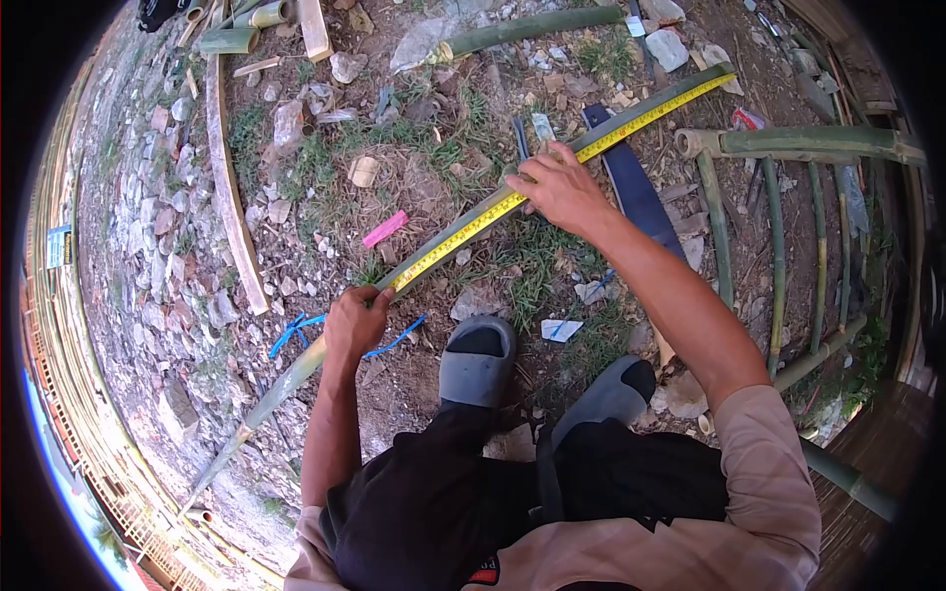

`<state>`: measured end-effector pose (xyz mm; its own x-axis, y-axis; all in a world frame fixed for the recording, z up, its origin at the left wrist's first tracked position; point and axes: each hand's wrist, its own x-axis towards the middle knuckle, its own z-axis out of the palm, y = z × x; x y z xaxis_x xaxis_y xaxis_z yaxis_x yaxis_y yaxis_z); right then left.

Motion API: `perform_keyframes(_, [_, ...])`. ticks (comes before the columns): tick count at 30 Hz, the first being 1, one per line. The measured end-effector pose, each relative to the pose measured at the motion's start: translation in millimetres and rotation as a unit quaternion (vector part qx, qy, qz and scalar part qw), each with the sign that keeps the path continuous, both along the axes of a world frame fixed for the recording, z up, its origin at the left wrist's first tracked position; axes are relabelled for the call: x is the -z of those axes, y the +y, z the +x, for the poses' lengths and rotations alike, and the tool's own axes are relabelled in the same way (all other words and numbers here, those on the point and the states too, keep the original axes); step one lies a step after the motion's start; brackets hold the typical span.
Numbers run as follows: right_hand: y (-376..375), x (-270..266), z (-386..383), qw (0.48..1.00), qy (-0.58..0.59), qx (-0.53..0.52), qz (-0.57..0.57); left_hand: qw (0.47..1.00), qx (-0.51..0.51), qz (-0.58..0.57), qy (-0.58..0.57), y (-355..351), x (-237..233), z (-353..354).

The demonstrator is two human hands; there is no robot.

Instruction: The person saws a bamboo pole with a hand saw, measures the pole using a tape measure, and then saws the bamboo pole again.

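Note:
A long green bamboo pole (286,382) runs diagonally from the lower left to the upper right. Along its upper half lies an extended yellow measuring tape (458,239). My left hand (357,323) is closed round the pole at the tape's lower end, pressing both together. Farther up, my right hand (557,187) grips the tape and pole near the middle, its fingers wrapped over them. Beyond that hand the tape continues to the pole's upper end. A dark blue flat strip (639,192) passes under the pole just right of my right hand.
A bamboo ladder-like frame (808,143) stands at the right. Wooden planks (229,182) and cut bamboo (229,40) lie at the upper left, another bamboo piece (532,28) at the top. Blue string (296,330), a pink piece (384,229) and stones lie around my sandals (478,364).

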<state>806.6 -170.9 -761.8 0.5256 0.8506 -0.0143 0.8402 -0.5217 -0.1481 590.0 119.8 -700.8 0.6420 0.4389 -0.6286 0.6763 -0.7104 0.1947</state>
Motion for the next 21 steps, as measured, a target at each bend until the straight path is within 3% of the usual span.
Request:
perform_keyframes(10, [-20,-21,-28,0.987,-0.040,0.012,0.152,1.000,0.023,-0.007,-0.010,9,11,-3])
perform_keyframes(18, [15,-25,-52,0.971,0.012,0.015,0.237,1.000,0.014,-0.004,-0.011,5,6,-2])
perform_keyframes(20, [30,-23,-55,0.964,0.090,0.117,0.222,1.000,0.013,0.000,-0.012,3,6,-3])
perform_keyframes(21, [37,-25,-54,0.964,0.090,0.116,0.222,1.000,0.013,0.000,-0.022,3,6,-4])
